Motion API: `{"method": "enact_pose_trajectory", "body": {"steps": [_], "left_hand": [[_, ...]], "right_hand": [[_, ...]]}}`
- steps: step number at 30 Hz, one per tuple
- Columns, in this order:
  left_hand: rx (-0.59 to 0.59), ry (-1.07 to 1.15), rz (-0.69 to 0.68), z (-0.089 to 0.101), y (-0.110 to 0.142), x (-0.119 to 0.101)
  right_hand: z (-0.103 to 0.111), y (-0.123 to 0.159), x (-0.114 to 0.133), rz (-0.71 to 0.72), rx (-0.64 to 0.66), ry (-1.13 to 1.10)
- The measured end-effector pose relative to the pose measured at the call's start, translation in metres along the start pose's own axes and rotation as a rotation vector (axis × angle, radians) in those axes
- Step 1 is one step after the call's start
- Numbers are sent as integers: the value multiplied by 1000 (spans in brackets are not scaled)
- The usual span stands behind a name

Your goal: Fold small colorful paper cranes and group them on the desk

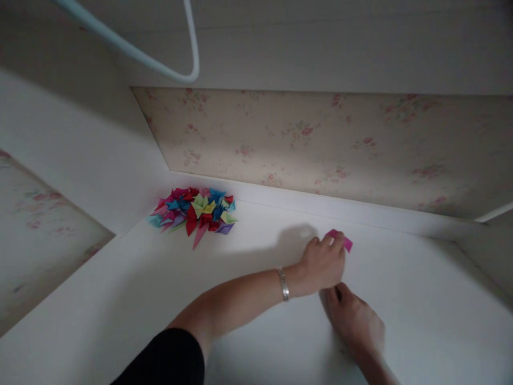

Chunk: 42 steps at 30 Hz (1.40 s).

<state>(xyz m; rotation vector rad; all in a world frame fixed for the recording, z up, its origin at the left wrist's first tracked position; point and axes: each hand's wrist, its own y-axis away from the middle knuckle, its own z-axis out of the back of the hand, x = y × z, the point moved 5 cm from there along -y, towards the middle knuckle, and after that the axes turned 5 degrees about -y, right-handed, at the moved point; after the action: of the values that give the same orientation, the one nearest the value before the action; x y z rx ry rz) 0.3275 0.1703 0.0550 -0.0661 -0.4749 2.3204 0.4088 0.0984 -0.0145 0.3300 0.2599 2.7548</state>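
Note:
My left hand (324, 262) reaches across the white table (120, 299), its fingers curled and pinched on a small pink piece of paper (345, 241) that sticks out past the fingertips. A silver bracelet (283, 284) sits on that wrist. My right hand (352, 318) lies on the table just below the left hand, its fingertips tucked under it, so whether they hold anything is hidden.
A pile of several folded paper pieces (194, 211) in pink, red, blue, green and purple lies at the far left corner of the table. Floral wallpaper (320, 144) covers the back wall. A pale blue hanger (168, 59) hangs above.

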Motion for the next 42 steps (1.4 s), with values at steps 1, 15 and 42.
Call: {"method": "enact_pose_trajectory", "body": {"steps": [1,15,42], "left_hand": [[24,-28,37,8,19,16],[63,-309,835,105,185,294],[118,950,837,11,240,107]], "right_hand": [[1,2,1,-1,-8,-8],[4,15,10,44,-82,-14],[-2,12,9,2,-63,-24]]}}
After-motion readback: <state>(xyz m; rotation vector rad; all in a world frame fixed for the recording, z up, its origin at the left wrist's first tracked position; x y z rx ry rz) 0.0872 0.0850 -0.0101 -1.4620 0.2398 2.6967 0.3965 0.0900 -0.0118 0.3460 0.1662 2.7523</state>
